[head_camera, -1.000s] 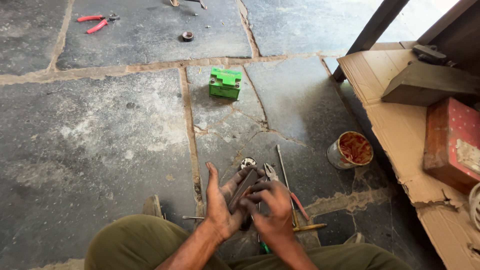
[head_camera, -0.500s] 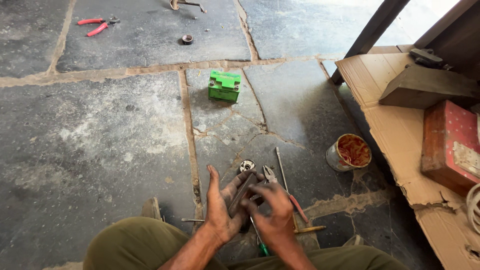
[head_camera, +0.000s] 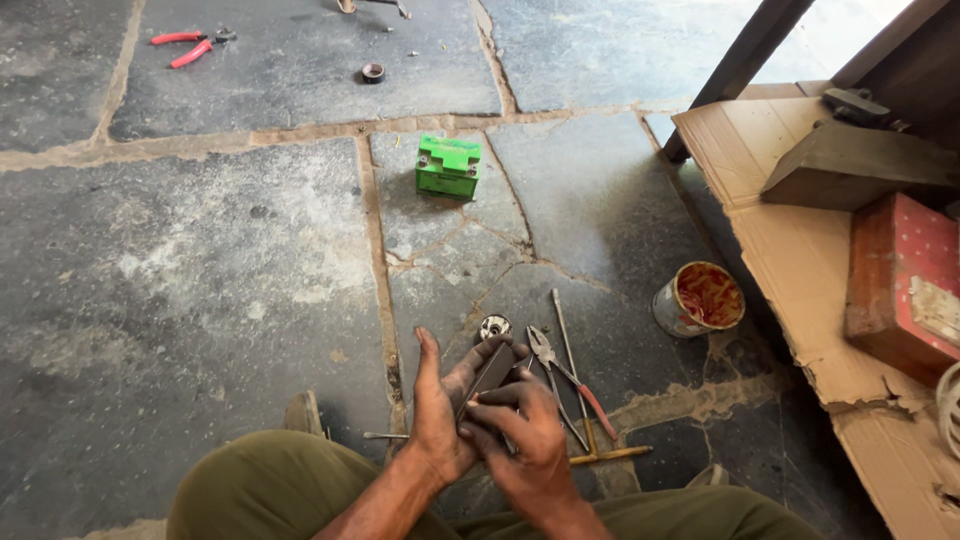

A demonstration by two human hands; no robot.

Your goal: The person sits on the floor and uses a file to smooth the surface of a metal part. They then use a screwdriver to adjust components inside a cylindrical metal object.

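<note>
A green battery (head_camera: 448, 167) sits on the stone floor (head_camera: 200, 260) near the middle, beside a crack. Red pliers (head_camera: 192, 45) lie at the far left edge, a small ring (head_camera: 372, 72) right of them. A tin (head_camera: 700, 298) of rusty bits stands by the cardboard (head_camera: 800, 260) along the right edge, which carries a red box (head_camera: 905, 285) and a wood block (head_camera: 860, 165).

Far ahead of me, a green rectangular battery box (head_camera: 448, 167) stands on the stone floor. At right, a red box (head_camera: 905, 283) bearing a pale label (head_camera: 937, 309) rests on flattened cardboard (head_camera: 790, 230).
</note>
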